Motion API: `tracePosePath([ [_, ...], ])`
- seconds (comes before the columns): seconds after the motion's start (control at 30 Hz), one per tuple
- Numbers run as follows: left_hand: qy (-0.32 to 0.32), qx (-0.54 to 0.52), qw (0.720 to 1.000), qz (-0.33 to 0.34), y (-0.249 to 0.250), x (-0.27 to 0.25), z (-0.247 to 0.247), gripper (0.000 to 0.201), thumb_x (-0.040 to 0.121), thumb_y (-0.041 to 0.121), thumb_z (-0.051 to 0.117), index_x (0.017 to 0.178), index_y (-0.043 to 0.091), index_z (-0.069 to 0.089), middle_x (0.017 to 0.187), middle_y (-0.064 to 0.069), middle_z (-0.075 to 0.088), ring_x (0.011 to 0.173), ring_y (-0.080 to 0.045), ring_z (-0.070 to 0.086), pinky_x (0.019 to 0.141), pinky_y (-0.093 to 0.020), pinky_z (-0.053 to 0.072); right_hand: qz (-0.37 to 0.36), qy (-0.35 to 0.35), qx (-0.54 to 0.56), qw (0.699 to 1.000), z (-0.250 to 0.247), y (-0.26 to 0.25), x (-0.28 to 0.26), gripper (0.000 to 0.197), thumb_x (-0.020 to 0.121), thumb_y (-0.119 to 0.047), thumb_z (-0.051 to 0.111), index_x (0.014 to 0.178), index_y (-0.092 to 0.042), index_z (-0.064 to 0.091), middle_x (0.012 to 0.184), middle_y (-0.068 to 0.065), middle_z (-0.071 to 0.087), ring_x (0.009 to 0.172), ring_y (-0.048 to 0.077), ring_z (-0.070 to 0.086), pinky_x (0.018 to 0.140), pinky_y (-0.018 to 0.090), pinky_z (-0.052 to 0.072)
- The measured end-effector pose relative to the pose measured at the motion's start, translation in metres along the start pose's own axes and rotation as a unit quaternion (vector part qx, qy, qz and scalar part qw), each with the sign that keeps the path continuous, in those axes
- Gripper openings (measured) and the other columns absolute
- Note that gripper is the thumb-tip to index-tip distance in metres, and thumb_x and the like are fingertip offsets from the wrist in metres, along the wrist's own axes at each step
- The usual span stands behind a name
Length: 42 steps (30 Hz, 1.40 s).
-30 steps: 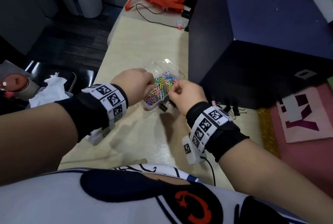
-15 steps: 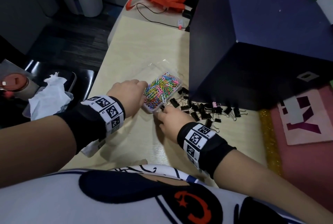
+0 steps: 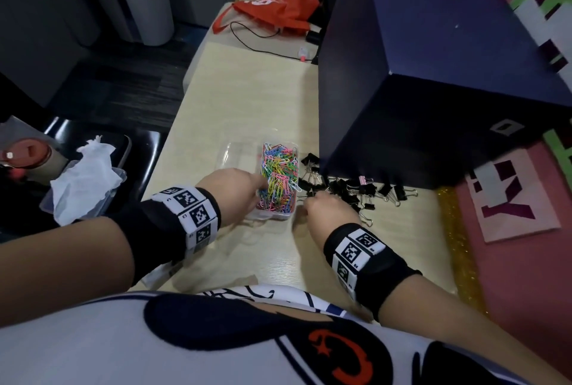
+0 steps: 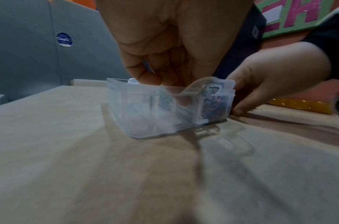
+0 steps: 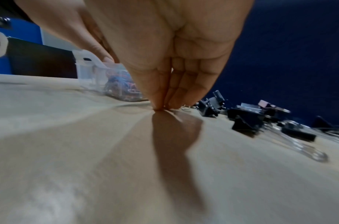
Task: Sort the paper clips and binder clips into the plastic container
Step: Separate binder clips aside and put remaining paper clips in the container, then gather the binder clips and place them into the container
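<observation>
My right hand (image 3: pixel 325 209) has dropped from the plastic container (image 3: pixel 280 180) to the bench (image 3: pixel 247 99), fingertips pressed together beside the binder clips (image 3: pixel 356 188), while my left hand (image 3: pixel 230 192) grips the container.

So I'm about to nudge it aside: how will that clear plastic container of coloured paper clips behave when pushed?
The clear plastic container looks thin-walled and light, so it would probably slide easily on the smooth pale table. Its coloured paper clips fill one side only, so it may swivel. The left hand gripping its near end should steady it.
</observation>
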<state>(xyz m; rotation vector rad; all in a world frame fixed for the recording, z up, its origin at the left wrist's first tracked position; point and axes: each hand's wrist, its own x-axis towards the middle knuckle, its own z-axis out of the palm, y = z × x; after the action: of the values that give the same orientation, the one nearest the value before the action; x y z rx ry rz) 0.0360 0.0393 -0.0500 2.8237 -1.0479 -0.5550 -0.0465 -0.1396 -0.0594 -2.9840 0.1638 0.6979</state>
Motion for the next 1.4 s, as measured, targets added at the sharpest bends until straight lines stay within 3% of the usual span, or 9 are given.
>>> tracePosePath([
  [0.13, 0.004, 0.042, 0.999, 0.026, 0.008, -0.005, 0.000, 0.033, 0.095, 0.028, 0.042, 0.126, 0.026, 0.053, 0.114, -0.003, 0.062, 0.102, -0.027, 0.060, 0.083, -0.036, 0.050, 0.009, 0.022, 0.013, 1.000, 0.008, 0.013, -0.010, 0.036, 0.087, 0.004, 0.041, 0.116, -0.009, 0.058, 0.120, 0.011, 0.048, 0.112, 0.029, 0.051, 0.092, 0.037, 0.047],
  [0.33, 0.149, 0.079, 0.977, 0.128, 0.024, -0.007, 0.002, 0.039, 0.090, 0.040, 0.042, 0.120, 0.022, 0.060, 0.125, -0.005, 0.058, 0.108, -0.027, 0.060, 0.085, -0.044, 0.044, 0.006, 0.021, 0.013, 1.000, 0.013, 0.025, -0.021, 0.042, 0.085, 0.004, 0.042, 0.123, -0.009, 0.052, 0.124, 0.012, 0.047, 0.114, 0.029, 0.050, 0.091, 0.037, 0.046],
  [0.43, 0.012, 0.134, 0.981, 0.141, 0.036, -0.007, 0.013, 0.058, 0.096, 0.050, 0.034, 0.148, 0.027, 0.025, 0.159, 0.000, 0.016, 0.144, -0.019, 0.023, 0.111, -0.052, 0.021, 0.007, 0.017, 0.018, 1.000, 0.009, 0.031, -0.024, 0.042, 0.085, 0.005, 0.042, 0.124, -0.009, 0.049, 0.124, 0.013, 0.046, 0.114, 0.030, 0.050, 0.089, 0.037, 0.045],
  [0.5, -0.044, 0.156, 0.980, 0.114, 0.037, -0.005, 0.014, 0.067, 0.096, 0.053, 0.028, 0.152, 0.025, 0.004, 0.161, 0.005, -0.004, 0.148, -0.013, 0.002, 0.115, -0.052, 0.008, 0.009, 0.016, 0.024, 1.000, 0.008, 0.037, -0.027, 0.045, 0.085, 0.007, 0.041, 0.127, -0.009, 0.047, 0.124, 0.013, 0.046, 0.111, 0.031, 0.052, 0.087, 0.036, 0.045],
  [0.7, -0.076, 0.175, 0.979, 0.077, 0.030, -0.001, 0.015, 0.074, 0.095, 0.059, 0.024, 0.152, 0.020, -0.004, 0.156, 0.008, -0.021, 0.147, -0.010, -0.009, 0.118, -0.051, 0.002, 0.048, -0.024, 0.015, 0.998, 0.007, 0.054, -0.023, 0.034, 0.090, -0.002, 0.042, 0.122, -0.006, 0.053, 0.122, 0.012, 0.053, 0.105, 0.029, 0.059, 0.084, 0.034, 0.048],
  [0.97, -0.087, 0.128, 0.988, 0.023, 0.044, 0.012, 0.010, 0.078, 0.092, 0.064, 0.027, 0.152, 0.019, 0.005, 0.160, 0.004, -0.013, 0.147, -0.010, -0.009, 0.118, -0.051, 0.000, 0.073, -0.124, -0.012, 0.989, 0.006, 0.057, -0.005, 0.038, 0.092, -0.016, 0.042, 0.128, -0.010, 0.052, 0.130, 0.010, 0.052, 0.112, 0.029, 0.056, 0.089, 0.038, 0.047],
  [1.17, -0.025, 0.107, 0.992, 0.058, 0.041, 0.017, -0.001, 0.061, 0.092, 0.060, 0.036, 0.142, 0.024, 0.035, 0.157, 0.008, 0.019, 0.143, -0.009, 0.023, 0.117, -0.049, 0.006, 0.085, -0.139, -0.022, 0.986, 0.006, 0.056, 0.000, 0.042, 0.092, -0.023, 0.046, 0.132, -0.010, 0.048, 0.134, 0.009, 0.051, 0.115, 0.029, 0.055, 0.088, 0.038, 0.046],
  [1.3, 0.061, 0.063, 0.994, 0.064, 0.027, 0.016, -0.007, 0.054, 0.088, 0.059, 0.038, 0.129, 0.025, 0.049, 0.152, 0.008, 0.030, 0.136, -0.015, 0.037, 0.113, -0.050, 0.018, 0.061, -0.122, 0.004, 0.991, -0.001, 0.059, -0.004, 0.037, 0.090, -0.019, 0.043, 0.126, -0.011, 0.051, 0.123, 0.008, 0.056, 0.107, 0.029, 0.058, 0.083, 0.037, 0.048],
  [1.4, 0.095, 0.027, 0.995, -0.034, 0.010, 0.017, -0.011, 0.049, 0.089, 0.053, 0.036, 0.130, 0.028, 0.046, 0.149, 0.002, 0.035, 0.131, -0.020, 0.041, 0.111, -0.048, 0.026, 0.024, -0.069, 0.049, 0.996, -0.014, 0.059, -0.007, 0.028, 0.090, -0.023, 0.046, 0.114, -0.012, 0.054, 0.103, 0.006, 0.059, 0.096, 0.025, 0.058, 0.075, 0.033, 0.047],
])
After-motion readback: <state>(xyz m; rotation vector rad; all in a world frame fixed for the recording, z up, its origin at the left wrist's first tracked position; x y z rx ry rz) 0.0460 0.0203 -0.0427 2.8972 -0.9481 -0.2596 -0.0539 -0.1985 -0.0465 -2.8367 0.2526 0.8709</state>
